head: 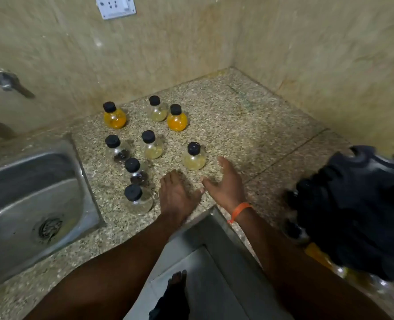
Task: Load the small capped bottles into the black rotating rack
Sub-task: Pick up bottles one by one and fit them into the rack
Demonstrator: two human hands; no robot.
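head view: only view, motion-blurred, so fine detail is soft
bottles: eight small capped bottles stand upright on the speckled counter [249, 116] in the corner, right of the sink [30, 204]; two orange, three pale yellow, three clear or dark
nearest target: pale bottle [194, 157] just beyond the right hand
left hand [176, 196]: palm down, fingers loosely together, empty, just beside the clear bottle [137, 199]
right hand [226, 183]: open, fingers spread, thumb out, empty, orange band at the wrist
rack [357, 211]: black, at the right edge, well apart from the bottles; some bottles seem loaded already at its lower side, too blurred to count
risk 1: round bellies, narrow caps; a cap-only pinch probably lets one swing or slip
risk 2: left-side bottles are packed close; a careless reach likely topples a neighbour toward the sink
risk 3: the rack rotates; pushing a bottle in one-handed may spin the slot away
risk 4: the front counter edge is close to both forearms; a knocked bottle could roll off
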